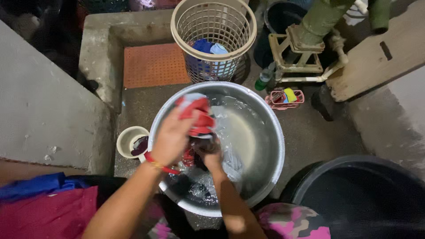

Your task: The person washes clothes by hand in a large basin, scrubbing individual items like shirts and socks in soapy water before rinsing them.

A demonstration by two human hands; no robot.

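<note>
While both hands wring a red garment (197, 116) over the water-filled metal basin (270, 132), the left hand (171, 138) clenches its upper bunch and the right hand (211, 155) grips below; washing looks midway, with more clothes waiting in the laundry basket (214, 26).

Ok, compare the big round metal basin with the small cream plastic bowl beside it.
The big round metal basin is shiny silver and holds water; the small cream plastic bowl is matt, with only a dark cloth inside. Both hands, left hand and right hand, work a red cloth over the basin; the bowl sits untouched. Both are round, on concrete.
</note>
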